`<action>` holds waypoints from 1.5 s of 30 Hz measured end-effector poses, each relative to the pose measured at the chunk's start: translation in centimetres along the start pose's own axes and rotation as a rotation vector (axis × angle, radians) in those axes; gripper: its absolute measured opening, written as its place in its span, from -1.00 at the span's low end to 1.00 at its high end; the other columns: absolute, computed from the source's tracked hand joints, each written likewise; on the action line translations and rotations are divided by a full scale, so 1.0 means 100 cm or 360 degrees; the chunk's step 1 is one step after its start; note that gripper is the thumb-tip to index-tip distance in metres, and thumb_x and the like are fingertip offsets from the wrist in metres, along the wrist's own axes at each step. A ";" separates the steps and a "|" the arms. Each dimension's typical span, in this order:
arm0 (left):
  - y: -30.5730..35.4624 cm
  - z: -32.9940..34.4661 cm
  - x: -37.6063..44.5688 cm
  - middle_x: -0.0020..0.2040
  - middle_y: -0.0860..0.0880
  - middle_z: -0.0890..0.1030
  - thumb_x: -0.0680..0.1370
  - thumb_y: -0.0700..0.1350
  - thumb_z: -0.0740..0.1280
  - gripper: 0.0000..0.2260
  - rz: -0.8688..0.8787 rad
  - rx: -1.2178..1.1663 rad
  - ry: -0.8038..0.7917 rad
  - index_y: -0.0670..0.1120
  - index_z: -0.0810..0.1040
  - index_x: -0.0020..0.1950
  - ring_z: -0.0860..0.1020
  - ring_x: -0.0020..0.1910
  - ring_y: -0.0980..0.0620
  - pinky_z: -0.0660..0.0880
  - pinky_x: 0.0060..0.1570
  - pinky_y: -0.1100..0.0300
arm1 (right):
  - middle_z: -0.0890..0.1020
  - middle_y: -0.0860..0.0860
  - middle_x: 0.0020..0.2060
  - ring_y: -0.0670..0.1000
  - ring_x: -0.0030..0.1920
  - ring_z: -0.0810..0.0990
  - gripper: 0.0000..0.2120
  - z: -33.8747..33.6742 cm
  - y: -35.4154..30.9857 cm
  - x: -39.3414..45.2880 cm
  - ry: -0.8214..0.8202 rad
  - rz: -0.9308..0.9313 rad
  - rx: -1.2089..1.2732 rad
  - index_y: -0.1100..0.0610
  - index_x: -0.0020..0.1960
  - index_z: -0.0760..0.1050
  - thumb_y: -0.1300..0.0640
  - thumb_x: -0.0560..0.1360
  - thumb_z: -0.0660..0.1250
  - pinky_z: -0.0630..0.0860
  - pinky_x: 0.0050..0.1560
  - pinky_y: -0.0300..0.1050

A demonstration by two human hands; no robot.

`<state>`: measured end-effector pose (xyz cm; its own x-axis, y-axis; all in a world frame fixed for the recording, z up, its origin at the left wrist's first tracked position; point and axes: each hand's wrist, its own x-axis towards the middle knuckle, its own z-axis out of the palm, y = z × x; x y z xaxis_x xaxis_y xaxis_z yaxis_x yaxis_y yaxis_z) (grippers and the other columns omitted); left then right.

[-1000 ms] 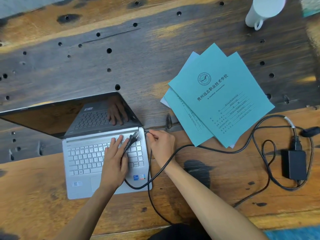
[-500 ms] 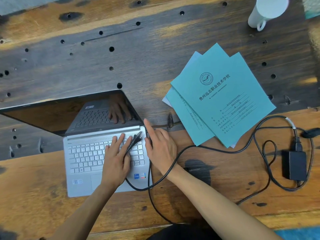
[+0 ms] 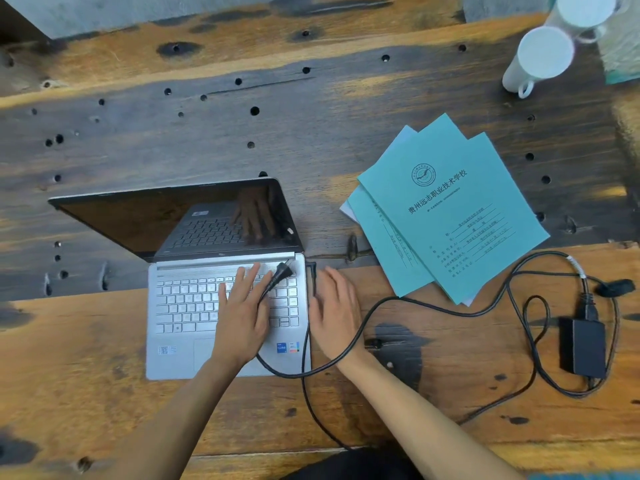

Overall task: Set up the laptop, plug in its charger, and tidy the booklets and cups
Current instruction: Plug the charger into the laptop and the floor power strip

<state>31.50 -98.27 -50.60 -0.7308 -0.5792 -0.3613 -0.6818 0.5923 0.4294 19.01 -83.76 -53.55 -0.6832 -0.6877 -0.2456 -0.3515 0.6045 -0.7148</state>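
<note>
A silver laptop stands with its lid up and its screen dark. My left hand lies flat on the right side of its keyboard. The charger's wall plug rests on the keys beside my fingers. The small charging connector sits at the laptop's right edge. My right hand hovers flat just right of it, fingers spread, holding nothing. The black cable loops across the table to the power brick. Teal booklets lie fanned. A white cup stands far right with another cup behind it.
The wooden table is rough, with dark holes and knots. Loose cable coils surround the power brick at the right. A pale green object sits at the far right corner. Grey wall runs along the far edge.
My right hand let go of the connector at the laptop's right side and drew back, opening flat. The view shifted, bringing a second cup into sight. My left hand stayed on the keyboard.
</note>
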 end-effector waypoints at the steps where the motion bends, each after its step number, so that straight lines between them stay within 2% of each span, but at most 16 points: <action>1: 0.005 -0.003 -0.003 0.57 0.01 0.33 0.65 -0.03 0.01 -0.55 -0.0005 -0.0119 -0.0004 0.04 0.35 0.54 0.19 0.60 -0.04 -0.01 0.57 -0.08 | 0.57 0.08 0.26 0.06 0.29 0.49 -0.70 -0.003 -0.001 -0.007 -0.0004 0.0076 0.0079 0.16 0.31 0.55 0.19 0.60 0.28 0.43 0.32 -0.09; 3: 0.016 -0.009 -0.012 0.18 0.04 0.64 0.68 -0.04 0.04 -0.68 -0.0031 -0.0410 -0.0017 0.13 0.45 0.36 0.56 0.20 0.13 0.47 0.20 0.04 | 0.67 0.05 0.03 0.03 0.04 0.61 -0.83 -0.013 -0.004 -0.019 -0.0151 0.0590 0.0634 0.13 0.11 0.63 0.20 0.63 0.27 0.50 0.00 -0.25; 4: 0.022 -0.011 -0.017 -0.04 0.06 0.67 0.70 -0.03 0.05 -0.75 -0.0093 -0.0534 -0.0016 0.15 0.48 0.25 0.61 -0.06 0.15 0.51 -0.06 0.07 | 0.71 0.08 -0.04 0.05 -0.06 0.65 -0.84 -0.021 -0.007 -0.024 -0.0234 0.1022 0.1141 0.14 0.08 0.63 0.18 0.65 0.26 0.53 -0.15 -0.27; 6: 0.029 -0.012 -0.024 -0.19 -0.01 0.70 0.72 -0.07 0.08 -0.79 -0.0285 -0.0846 0.0001 0.08 0.51 0.13 0.65 -0.24 0.04 0.56 -0.17 0.11 | 0.73 0.15 -0.14 0.05 -0.24 0.69 -0.73 -0.040 -0.010 -0.037 -0.0342 0.1693 0.2098 0.25 0.11 0.60 0.11 0.69 0.20 0.57 -0.34 -0.23; 9: 0.035 -0.015 -0.035 -0.30 -0.12 0.64 0.73 -0.11 0.09 -0.77 -0.0435 -0.1141 0.0088 0.07 0.53 0.10 0.58 -0.46 -0.05 0.54 -0.37 0.18 | 0.66 0.07 -0.28 -0.02 -0.33 0.60 -0.59 -0.066 -0.007 -0.057 -0.0238 0.1795 0.2606 0.25 0.21 0.61 -0.02 0.69 0.13 0.53 -0.37 -0.21; 13: 0.042 -0.018 -0.047 -0.45 0.01 0.42 0.69 -0.05 0.16 -0.80 -0.0443 -0.1103 0.0182 0.10 0.57 0.05 0.36 -0.51 0.08 0.35 -0.55 0.20 | 0.53 0.00 -0.33 -0.04 -0.30 0.48 -0.66 -0.094 -0.005 -0.072 -0.0134 0.1595 0.2464 0.22 0.20 0.61 0.01 0.67 0.20 0.50 -0.20 -0.14; 16: 0.065 -0.025 -0.053 -0.43 0.09 0.37 0.68 -0.03 0.16 -0.77 -0.0371 -0.1136 0.0226 0.07 0.60 -0.02 0.32 -0.48 0.15 0.30 -0.48 0.29 | 0.52 0.00 -0.35 -0.05 -0.32 0.46 -0.71 -0.107 -0.004 -0.081 -0.0110 0.1519 0.2146 0.25 0.24 0.58 0.12 0.70 0.17 0.54 -0.24 -0.15; 18: 0.088 -0.031 -0.054 -0.44 0.08 0.38 0.65 -0.18 0.11 -0.71 -0.0316 -0.1155 0.0238 0.04 0.60 -0.02 0.31 -0.49 0.15 0.26 -0.51 0.34 | 0.55 0.02 -0.34 -0.05 -0.36 0.44 -0.77 -0.113 -0.004 -0.087 -0.0016 0.1520 0.1965 0.20 0.27 0.52 0.18 0.70 0.18 0.52 -0.32 -0.17; 22: 0.150 -0.038 -0.064 -0.44 0.14 0.38 0.49 -0.10 0.09 -0.72 -0.0240 -0.1544 0.0135 -0.01 0.59 -0.02 0.28 -0.50 0.19 0.27 -0.49 0.33 | 0.69 0.10 -0.07 -0.08 -0.39 0.46 -0.74 -0.131 -0.003 -0.102 0.0214 0.1329 0.1419 -0.06 0.29 0.40 0.21 0.66 0.22 0.47 -0.42 -0.23; 25: 0.197 -0.027 -0.074 -0.40 0.04 0.29 0.60 -0.12 0.06 -0.73 -0.0145 -0.1834 -0.0125 -0.06 0.55 0.07 0.21 -0.55 0.16 0.20 -0.54 0.32 | 0.69 0.08 0.05 -0.07 -0.27 0.56 -0.82 -0.151 -0.004 -0.116 0.0202 0.1136 0.1162 -0.05 0.17 0.56 0.14 0.65 0.24 0.46 -0.43 -0.30; 30: 0.271 0.006 -0.094 -0.42 0.11 0.40 0.71 -0.16 0.01 -0.76 0.0124 -0.1827 -0.0591 -0.12 0.47 0.12 0.33 -0.50 0.17 0.34 -0.50 0.30 | 0.76 -0.08 -0.18 -0.06 -0.17 0.71 -0.58 -0.207 -0.008 -0.142 0.0209 0.1004 0.1382 -0.14 -0.16 0.71 -0.03 0.69 0.13 0.57 -0.34 -0.22; 33: 0.304 0.022 -0.106 -0.36 0.11 0.41 0.68 -0.05 0.05 -0.72 0.0281 -0.1607 -0.0746 -0.22 0.42 0.15 0.37 -0.43 0.16 0.40 -0.40 0.23 | 0.75 -0.16 -0.25 -0.12 -0.32 0.72 -0.56 -0.243 0.006 -0.159 0.0287 0.0921 0.1566 -0.08 -0.04 0.69 -0.15 0.68 0.06 0.62 -0.37 -0.21; 37: 0.340 0.038 -0.119 -0.36 0.19 0.44 0.71 -0.06 0.03 -0.78 0.0503 -0.1269 -0.0818 -0.08 0.44 0.11 0.39 -0.39 0.21 0.37 -0.30 0.26 | 0.76 -0.02 -0.14 -0.04 -0.19 0.73 -0.47 -0.282 0.038 -0.178 0.0316 0.0905 0.1545 0.04 -0.08 0.74 -0.31 0.54 0.15 0.66 -0.23 -0.15; 40: 0.368 0.046 -0.126 -0.29 0.16 0.42 0.70 -0.03 0.03 -0.81 0.0731 -0.1125 -0.0893 0.00 0.42 0.07 0.39 -0.35 0.25 0.35 -0.30 0.38 | 0.74 0.21 -0.06 0.09 -0.10 0.72 -0.45 -0.303 0.063 -0.184 0.0333 0.0934 0.1433 0.20 0.09 0.69 -0.27 0.57 0.25 0.62 -0.05 0.00; 42: 0.384 0.050 -0.126 -0.29 0.13 0.43 0.69 0.02 0.05 -0.80 0.0798 -0.1068 -0.0902 0.00 0.41 0.03 0.40 -0.33 0.21 0.37 -0.26 0.29 | 0.68 0.29 -0.18 0.10 -0.25 0.63 -0.46 -0.312 0.077 -0.187 0.0370 0.0960 0.1429 0.34 0.09 0.64 -0.17 0.59 0.29 0.52 -0.18 -0.06; 45: 0.398 0.057 -0.125 -0.30 0.11 0.50 0.68 0.11 0.07 -0.68 0.0789 -0.1127 -0.0951 -0.06 0.51 0.04 0.45 -0.30 0.18 0.40 -0.24 0.28 | 0.71 0.17 -0.22 0.00 -0.36 0.61 -0.58 -0.328 0.086 -0.191 0.0450 0.0918 0.1604 0.20 0.02 0.73 -0.06 0.57 0.21 0.51 -0.32 -0.17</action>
<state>13.27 -64.26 -33.72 -0.9521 0.1236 -0.2797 -0.2665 0.1129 0.9572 8.05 -52.18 -33.54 -0.7364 -0.2293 -0.6365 0.6274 0.1205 -0.7693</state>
